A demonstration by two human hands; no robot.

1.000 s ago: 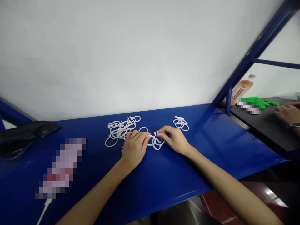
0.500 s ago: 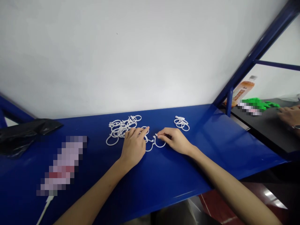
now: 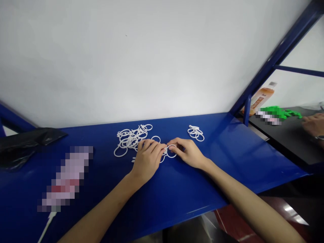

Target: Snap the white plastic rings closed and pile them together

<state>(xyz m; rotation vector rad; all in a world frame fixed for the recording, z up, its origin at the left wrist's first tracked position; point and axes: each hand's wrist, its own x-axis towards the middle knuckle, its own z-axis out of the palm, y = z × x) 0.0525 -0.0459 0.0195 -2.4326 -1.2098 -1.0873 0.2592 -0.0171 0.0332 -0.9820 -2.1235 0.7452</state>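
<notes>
A white ring with a small knobbed clasp point(image 3: 171, 157) is between my two hands, above the blue shelf top. My right hand point(image 3: 188, 152) pinches its right side between thumb and fingers. The fingertips of my left hand point(image 3: 149, 157) are closed at the clasp on the ring's left. Under the left fingers another white ring point(image 3: 162, 161) shows only in part. Behind and left of that hand lies a tangled heap of similar white rings point(image 3: 129, 139). A smaller bunch of white rings point(image 3: 196, 133) rests beyond my right hand.
On the left are a black plastic bag point(image 3: 32, 143) and a blurred-out flat pinkish item point(image 3: 69, 175) with a white cable point(image 3: 47, 224). A blue frame post point(image 3: 273, 57) stands right. Beyond it, a black table point(image 3: 280, 138) carries a bottle point(image 3: 260, 99), green pieces point(image 3: 275, 111) and another person's hand point(image 3: 314, 125).
My left hand has moved slightly right, and its fingertips now meet the ring in my right hand. That ring's open gap now appears closed at the clasp.
</notes>
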